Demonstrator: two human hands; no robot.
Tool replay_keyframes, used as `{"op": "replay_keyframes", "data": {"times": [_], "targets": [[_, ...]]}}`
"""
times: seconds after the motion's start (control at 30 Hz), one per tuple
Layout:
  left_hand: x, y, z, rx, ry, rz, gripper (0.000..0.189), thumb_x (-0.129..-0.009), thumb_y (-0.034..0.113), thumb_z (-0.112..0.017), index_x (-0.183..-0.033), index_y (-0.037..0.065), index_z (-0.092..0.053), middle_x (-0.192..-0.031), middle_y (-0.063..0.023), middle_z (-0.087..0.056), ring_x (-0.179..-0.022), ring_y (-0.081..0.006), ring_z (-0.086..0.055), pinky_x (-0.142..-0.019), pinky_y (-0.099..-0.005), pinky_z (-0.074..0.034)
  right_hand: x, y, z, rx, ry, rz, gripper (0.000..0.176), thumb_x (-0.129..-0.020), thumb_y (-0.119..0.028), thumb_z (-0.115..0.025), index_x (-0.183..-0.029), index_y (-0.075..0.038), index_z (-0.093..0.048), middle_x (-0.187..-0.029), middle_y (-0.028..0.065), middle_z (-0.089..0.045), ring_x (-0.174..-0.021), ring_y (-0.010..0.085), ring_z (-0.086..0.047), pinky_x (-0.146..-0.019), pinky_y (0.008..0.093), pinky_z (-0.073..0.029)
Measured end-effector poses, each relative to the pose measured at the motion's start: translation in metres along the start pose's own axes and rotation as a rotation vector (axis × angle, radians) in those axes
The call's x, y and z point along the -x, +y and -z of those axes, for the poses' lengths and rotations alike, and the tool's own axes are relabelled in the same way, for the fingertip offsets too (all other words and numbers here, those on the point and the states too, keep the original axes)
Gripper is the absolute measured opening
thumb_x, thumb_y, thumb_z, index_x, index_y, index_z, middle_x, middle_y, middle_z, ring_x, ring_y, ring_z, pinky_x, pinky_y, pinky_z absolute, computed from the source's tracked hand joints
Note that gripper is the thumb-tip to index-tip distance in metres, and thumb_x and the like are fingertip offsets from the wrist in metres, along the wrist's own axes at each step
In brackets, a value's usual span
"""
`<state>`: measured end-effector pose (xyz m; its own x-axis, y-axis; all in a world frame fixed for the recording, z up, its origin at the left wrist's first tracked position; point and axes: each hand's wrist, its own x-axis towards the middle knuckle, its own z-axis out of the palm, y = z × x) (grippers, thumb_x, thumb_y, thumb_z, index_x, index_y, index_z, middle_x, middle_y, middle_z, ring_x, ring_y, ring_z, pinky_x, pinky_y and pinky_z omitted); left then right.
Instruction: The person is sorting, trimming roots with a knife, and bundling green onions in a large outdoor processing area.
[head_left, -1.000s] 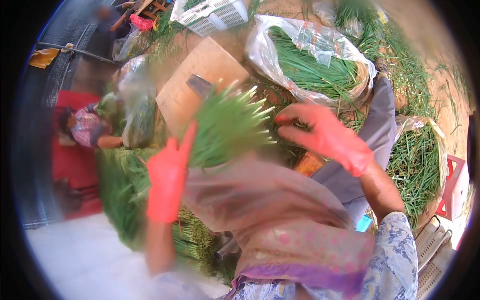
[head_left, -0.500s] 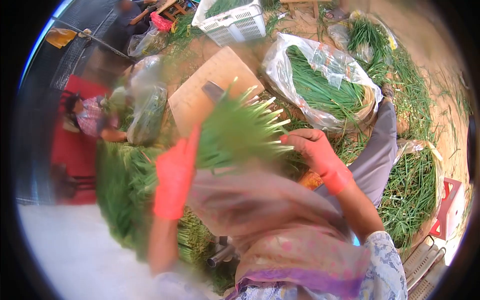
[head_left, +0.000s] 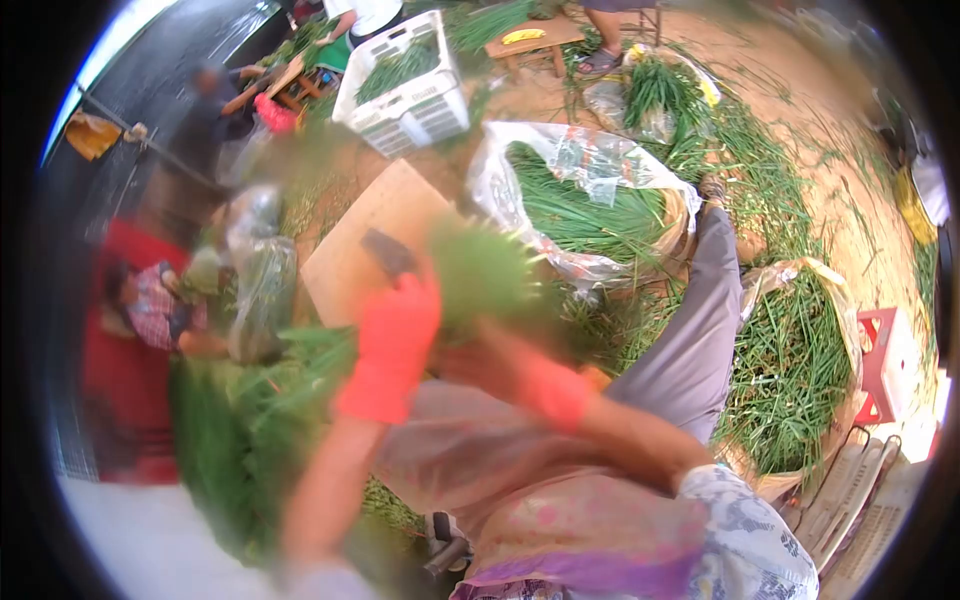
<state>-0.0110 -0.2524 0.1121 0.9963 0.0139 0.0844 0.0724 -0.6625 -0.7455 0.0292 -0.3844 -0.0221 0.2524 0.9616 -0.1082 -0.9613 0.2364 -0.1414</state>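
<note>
My left hand [head_left: 390, 345], in an orange-red rubber glove, is closed at the left side of a bunch of green onions [head_left: 490, 270], which is blurred by motion. Just past its fingers, a dark knife blade [head_left: 388, 252] lies over a tan board [head_left: 345, 245]. My right hand [head_left: 545, 385], gloved alike, is low under the bunch and smeared by motion; its fingers do not show clearly. Below both hands is my stained apron [head_left: 580, 510].
An open plastic bag [head_left: 490, 170] of green onions lies ahead, with another bag [head_left: 850, 340] of loose greens right of my leg [head_left: 690, 320]. A white crate [head_left: 415, 105] stands behind the board. Greens [head_left: 230, 440] are piled left. A person [head_left: 160, 310] sits at the far left.
My right hand has moved left and down from the white root ends to beneath the bunch. My left hand has gone from straight fingers to curled ones. The whole view has shifted.
</note>
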Motion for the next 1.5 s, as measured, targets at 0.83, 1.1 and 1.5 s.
{"op": "replay_keyframes", "data": {"times": [0.83,1.1,1.5], "targets": [[0.054,0.124,0.031,2.684,-0.423,0.388,0.043,-0.084,0.000,-0.073,-0.125,0.003,-0.063,-0.107,-0.0039,-0.069,-0.088,-0.0128,-0.064,-0.074,-0.0290,-0.054,0.108,-0.103,-0.092,1.032,0.297,0.366,0.065,-0.083,-0.015,-0.083,-0.139,-0.004,-0.052,-0.122,0.0103,-0.067,-0.109,0.0207,-0.063,-0.095,0.0350,-0.051],[0.093,0.145,-0.003,3.379,-0.622,0.479,0.034,-0.078,0.011,-0.068,-0.110,0.001,-0.061,-0.082,-0.0099,-0.062,-0.065,-0.0194,-0.059,-0.059,-0.0328,-0.048,0.096,-0.111,-0.115,1.051,0.646,0.558,0.032,-0.085,-0.012,-0.079,-0.114,-0.002,-0.068,-0.098,0.0026,-0.069,-0.089,0.0125,-0.062,-0.082,0.0287,-0.049],[0.081,0.115,-0.012,3.567,-0.657,0.521,0.032,-0.079,0.011,-0.065,-0.107,-0.004,-0.060,-0.073,-0.0109,-0.057,-0.053,-0.0177,-0.051,-0.049,-0.0315,-0.041,0.072,-0.161,-0.131,1.302,0.774,0.494,0.014,-0.089,-0.006,-0.075,-0.101,0.000,-0.073,-0.092,0.0081,-0.073,-0.082,0.0143,-0.069,-0.078,0.0311,-0.057]]}}
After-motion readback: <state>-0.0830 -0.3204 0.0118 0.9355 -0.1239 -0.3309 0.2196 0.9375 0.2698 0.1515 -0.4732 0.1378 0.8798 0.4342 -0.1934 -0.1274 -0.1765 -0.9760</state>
